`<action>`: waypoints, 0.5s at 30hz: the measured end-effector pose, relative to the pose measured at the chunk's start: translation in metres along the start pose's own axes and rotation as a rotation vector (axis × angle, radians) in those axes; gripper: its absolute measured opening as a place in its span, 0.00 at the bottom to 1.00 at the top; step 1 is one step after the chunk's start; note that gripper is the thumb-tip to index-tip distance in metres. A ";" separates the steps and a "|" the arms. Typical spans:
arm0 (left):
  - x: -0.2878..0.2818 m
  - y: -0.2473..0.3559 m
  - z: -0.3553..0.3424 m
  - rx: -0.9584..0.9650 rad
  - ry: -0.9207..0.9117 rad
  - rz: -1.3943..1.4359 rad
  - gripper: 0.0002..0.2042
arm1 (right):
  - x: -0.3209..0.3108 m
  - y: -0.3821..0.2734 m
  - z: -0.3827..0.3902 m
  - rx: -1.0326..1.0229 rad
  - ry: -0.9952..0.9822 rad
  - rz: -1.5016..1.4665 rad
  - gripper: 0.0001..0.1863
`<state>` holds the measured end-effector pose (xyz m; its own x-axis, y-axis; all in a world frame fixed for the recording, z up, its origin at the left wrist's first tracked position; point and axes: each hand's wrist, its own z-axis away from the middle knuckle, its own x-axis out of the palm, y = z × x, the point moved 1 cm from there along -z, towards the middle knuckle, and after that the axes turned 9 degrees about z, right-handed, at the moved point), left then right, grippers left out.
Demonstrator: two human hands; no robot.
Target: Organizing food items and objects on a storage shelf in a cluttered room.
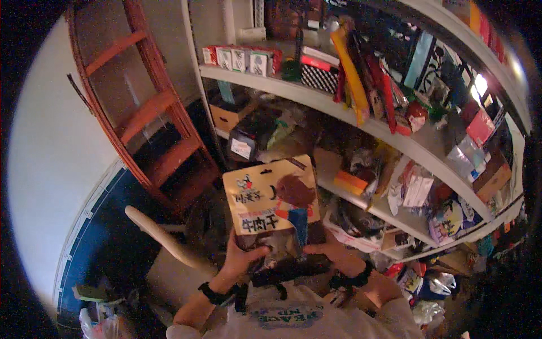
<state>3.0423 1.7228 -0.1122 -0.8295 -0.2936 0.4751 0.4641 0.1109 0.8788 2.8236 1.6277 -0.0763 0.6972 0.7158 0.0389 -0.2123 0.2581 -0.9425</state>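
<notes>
Upright before my chest is a large snack bag (pixel 257 200), yellow above and dark brown below. A cartoon figure and dark lettering cover its front, and a hang hole is cut near the top edge. My left hand (pixel 244 257) grips its lower left side, thumb across the front. On the lower right side my right hand (pixel 334 253) holds it the same way. The fingers behind the bag are hidden. Both wrists carry dark bands.
A metal shelf rack (pixel 293 90) curves across the back and right, loaded with small boxes (pixel 240 60), bags and a brown carton (pixel 228 117). An orange-red ladder (pixel 147 116) leans at the left. Below it stands a pale curved wooden piece (pixel 166 240). Packages (pixel 437 282) lie piled low right.
</notes>
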 end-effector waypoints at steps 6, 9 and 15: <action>0.005 0.027 -0.004 -0.067 -0.081 -0.007 0.40 | 0.014 -0.010 0.010 -0.111 0.107 0.028 0.37; -0.017 0.026 -0.011 -0.092 -0.150 -0.091 0.43 | 0.020 -0.018 0.015 -0.171 0.190 0.267 0.33; -0.020 0.059 -0.015 -0.051 -0.442 -0.039 0.38 | 0.046 -0.035 0.056 -0.182 0.225 0.091 0.18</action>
<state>3.0910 1.7213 -0.0706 -0.8946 0.1384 0.4250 0.4356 0.0575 0.8983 2.8249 1.6880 -0.0226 0.8195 0.5637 -0.1034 -0.1687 0.0648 -0.9835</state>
